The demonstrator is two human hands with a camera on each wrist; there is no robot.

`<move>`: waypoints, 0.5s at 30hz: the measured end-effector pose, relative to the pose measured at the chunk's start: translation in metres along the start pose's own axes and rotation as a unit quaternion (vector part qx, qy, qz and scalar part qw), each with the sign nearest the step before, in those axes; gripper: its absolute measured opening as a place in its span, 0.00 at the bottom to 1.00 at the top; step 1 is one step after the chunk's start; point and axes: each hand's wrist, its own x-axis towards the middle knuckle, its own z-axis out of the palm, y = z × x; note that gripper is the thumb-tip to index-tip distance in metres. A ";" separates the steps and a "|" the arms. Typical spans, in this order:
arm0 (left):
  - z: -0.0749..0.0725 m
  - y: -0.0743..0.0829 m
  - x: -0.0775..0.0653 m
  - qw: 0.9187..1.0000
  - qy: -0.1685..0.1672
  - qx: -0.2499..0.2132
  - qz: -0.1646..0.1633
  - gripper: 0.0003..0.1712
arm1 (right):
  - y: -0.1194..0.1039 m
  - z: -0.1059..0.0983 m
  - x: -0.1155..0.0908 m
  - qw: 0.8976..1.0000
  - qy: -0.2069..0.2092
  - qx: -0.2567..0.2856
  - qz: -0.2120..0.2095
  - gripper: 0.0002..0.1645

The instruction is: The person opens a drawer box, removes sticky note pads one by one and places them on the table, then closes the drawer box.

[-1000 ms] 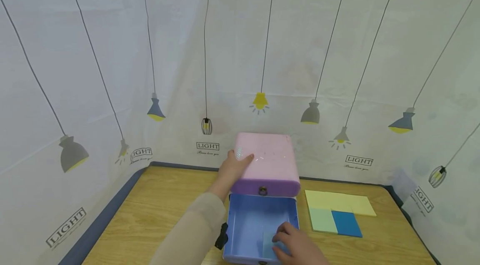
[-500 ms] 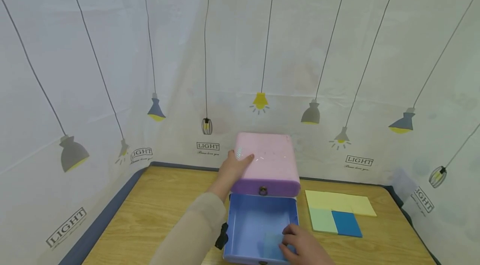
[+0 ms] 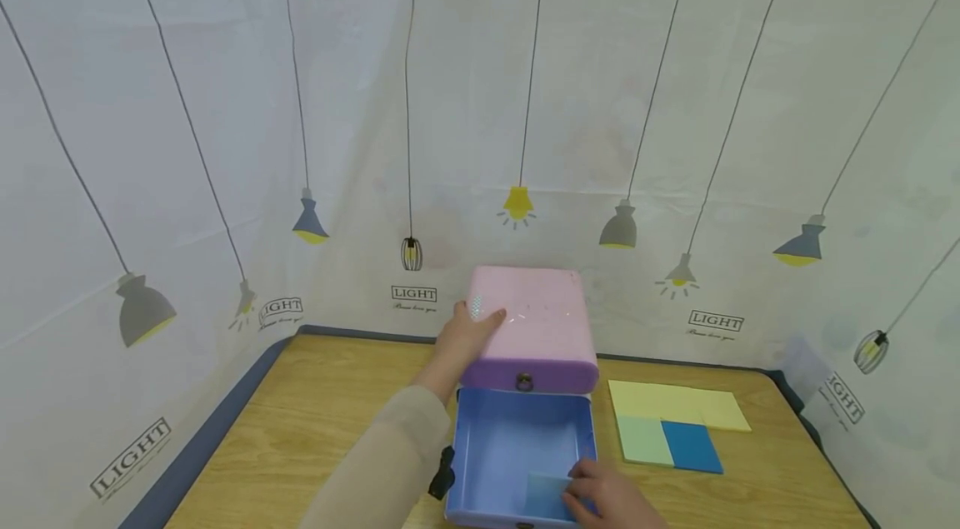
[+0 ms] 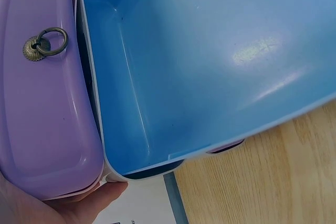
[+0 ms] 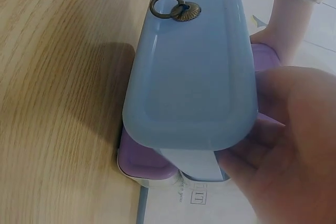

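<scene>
A small drawer box with a pink top (image 3: 532, 312) and purple front (image 4: 47, 103) stands against the back wall. My left hand (image 3: 467, 337) grips its left side, thumb over the top. Below the purple front, a blue drawer (image 3: 517, 421) is pulled out; a brass ring handle (image 5: 176, 8) hangs on its front. Inside, near the front right, is a translucent blue square sheet (image 3: 546, 496). My right hand (image 3: 611, 496) reaches over the drawer's right wall with curled fingers, pinching the sheet's right edge. In the right wrist view the drawer partly hides those fingers (image 5: 241, 166).
Right of the box, flat paper squares lie on the wooden table (image 3: 330, 404): yellow (image 3: 675, 402), pale green (image 3: 645, 440) and blue (image 3: 692, 446). A black item (image 3: 442, 475) sits by the drawer's left wall. Behind the table hangs a lamp-printed cloth (image 3: 360, 137).
My right hand has shifted slightly right. More of the blue sheet shows, and it looks darker, as if its tilt has changed. My left hand has stayed on the box.
</scene>
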 end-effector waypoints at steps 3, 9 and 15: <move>-0.001 0.001 -0.001 1.000 -0.001 -0.005 0.000 0.57 | 0.002 0.002 -0.001 1.000 -0.002 0.001 -0.012 0.09; -0.002 0.001 -0.002 1.000 0.000 -0.006 0.004 0.57 | 0.000 0.001 -0.002 1.000 -0.013 0.020 0.010 0.12; -0.001 0.003 -0.003 1.000 0.001 -0.006 0.001 0.56 | -0.005 -0.002 -0.002 1.000 0.011 0.022 0.004 0.12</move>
